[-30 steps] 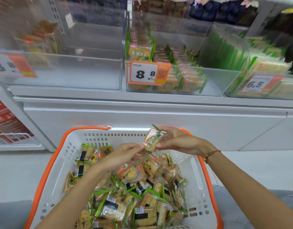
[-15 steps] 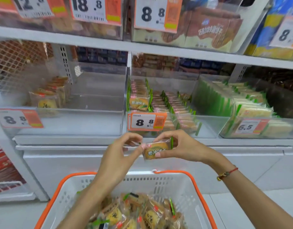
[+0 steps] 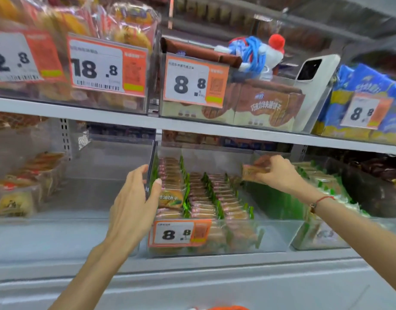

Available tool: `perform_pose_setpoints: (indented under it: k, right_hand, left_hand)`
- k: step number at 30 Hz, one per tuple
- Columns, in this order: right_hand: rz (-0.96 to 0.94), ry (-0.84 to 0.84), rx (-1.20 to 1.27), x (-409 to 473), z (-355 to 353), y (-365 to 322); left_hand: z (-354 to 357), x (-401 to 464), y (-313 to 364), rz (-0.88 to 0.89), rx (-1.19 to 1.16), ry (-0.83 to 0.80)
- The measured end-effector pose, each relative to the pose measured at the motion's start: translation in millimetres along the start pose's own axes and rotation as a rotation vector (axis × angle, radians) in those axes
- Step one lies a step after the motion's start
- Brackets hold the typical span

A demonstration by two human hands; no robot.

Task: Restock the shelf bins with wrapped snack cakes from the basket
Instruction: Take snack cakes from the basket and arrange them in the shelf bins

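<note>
left hand [image 3: 134, 198] at 9 o'clock of the clear bin [image 3: 215, 245], fingers and thumb curled over its left wall. farther back at 1 o'clock, right hand [image 3: 275, 173] pinches a wrapped snack cake [image 3: 252, 172] above the bin's right rear rows.

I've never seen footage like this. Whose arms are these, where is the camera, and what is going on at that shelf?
There is no machine here: these are a person's two bare arms, filmed by a wide-angle camera worn on the head, looking forward and down. The left hand grips the side wall of a clear shelf bin that holds rows of green-edged wrapped snack cakes. The right hand pinches one wrapped cake over the right rear part of that bin, apparently about to place it. An orange price tag reading 8.8 hangs on the bin's front. The orange basket rim just shows at the bottom edge.
</note>
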State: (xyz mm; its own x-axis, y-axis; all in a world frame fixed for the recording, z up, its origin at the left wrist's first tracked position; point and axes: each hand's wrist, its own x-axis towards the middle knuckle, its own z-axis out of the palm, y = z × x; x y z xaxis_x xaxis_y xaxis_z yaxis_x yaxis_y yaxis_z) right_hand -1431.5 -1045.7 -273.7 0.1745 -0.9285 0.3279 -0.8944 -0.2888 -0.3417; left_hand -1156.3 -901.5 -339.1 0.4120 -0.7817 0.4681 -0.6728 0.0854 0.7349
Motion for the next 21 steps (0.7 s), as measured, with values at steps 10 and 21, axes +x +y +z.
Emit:
perform_pose_setpoints:
  k: [10, 21]
  right_hand:
    - [-0.07, -0.158, -0.36, 76, 75, 24]
    - [-0.283, -0.012, -0.46, 95, 102, 40]
  left_hand:
    - [0, 5, -6, -0.07, -0.144, 0.001]
    - [4, 7, -9, -0.087, -0.177, 0.012]
